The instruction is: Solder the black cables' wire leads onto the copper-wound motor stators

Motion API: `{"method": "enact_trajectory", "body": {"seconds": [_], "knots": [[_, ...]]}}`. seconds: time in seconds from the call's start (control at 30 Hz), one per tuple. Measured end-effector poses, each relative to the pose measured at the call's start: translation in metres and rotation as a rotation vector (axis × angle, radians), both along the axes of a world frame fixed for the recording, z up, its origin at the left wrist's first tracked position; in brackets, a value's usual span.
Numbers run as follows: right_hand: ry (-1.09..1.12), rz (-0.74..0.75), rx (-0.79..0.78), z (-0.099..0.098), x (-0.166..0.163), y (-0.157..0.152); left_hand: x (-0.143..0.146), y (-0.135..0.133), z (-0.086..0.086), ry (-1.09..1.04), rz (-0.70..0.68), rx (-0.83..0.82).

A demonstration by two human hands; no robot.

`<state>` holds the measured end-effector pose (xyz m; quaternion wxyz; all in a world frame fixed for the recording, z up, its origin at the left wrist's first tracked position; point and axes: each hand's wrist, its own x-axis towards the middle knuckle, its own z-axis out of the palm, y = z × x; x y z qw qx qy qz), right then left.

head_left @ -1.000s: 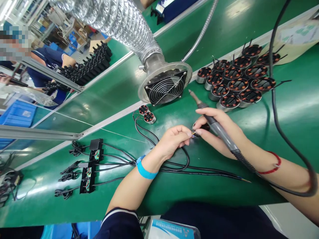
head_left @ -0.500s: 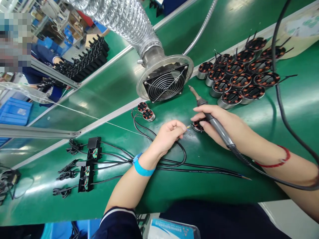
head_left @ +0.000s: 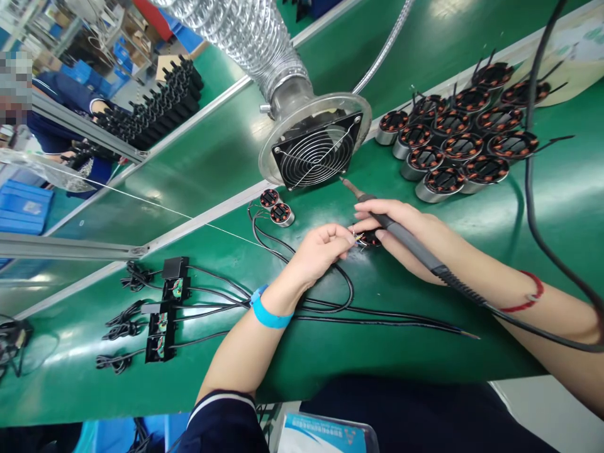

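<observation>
My left hand (head_left: 328,248), a blue band on its wrist, pinches the stripped thin wires (head_left: 358,239) at the end of a black cable. The wire ends meet the near side of a round motor stator (head_left: 370,238) with copper windings. In my right hand (head_left: 406,236) lies a soldering iron (head_left: 396,229), its tip pointing up and left below the fan. The fingertips of that hand also rest at the stator, partly covering it. Two more stators (head_left: 282,214) stand to the left, with black cables running to them.
A round fume hood with a fan grille (head_left: 316,154) hangs from a silver duct (head_left: 245,38). Several stators (head_left: 441,182) stand grouped at right. Black boxes with circuit boards (head_left: 163,321) and cables lie at left. The iron's cord (head_left: 531,182) loops at right. A co-worker sits across.
My left hand has brought the wire ends right up to the stator. My right hand and the soldering iron have shifted slightly left. The view has moved a little.
</observation>
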<state>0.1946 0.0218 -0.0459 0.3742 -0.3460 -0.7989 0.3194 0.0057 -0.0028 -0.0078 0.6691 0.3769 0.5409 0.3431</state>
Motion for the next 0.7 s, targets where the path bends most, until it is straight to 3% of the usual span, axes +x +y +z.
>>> {"method": "enact_trajectory", "body": {"seconds": [0.13, 0.3, 0.37, 0.53, 0.7], "knots": [[0.045, -0.017, -0.106, 0.012, -0.003, -0.002, -0.003, 0.002, 0.003, 0.032, 0.037, 0.001], [0.129, 0.014, -0.176, 0.011, -0.011, -0.005, -0.005, 0.004, 0.006, 0.047, 0.048, -0.004], [0.084, -0.031, -0.149, 0.010, -0.015, -0.005, -0.005, 0.004, 0.006, 0.045, 0.038, 0.012], [-0.123, -0.099, 0.086, 0.013, -0.018, -0.002, -0.002, 0.002, 0.004, 0.071, 0.048, 0.084], [-0.083, -0.123, 0.089, 0.033, 0.007, -0.009, 0.000, 0.000, -0.002, 0.146, 0.076, 0.163]]}}
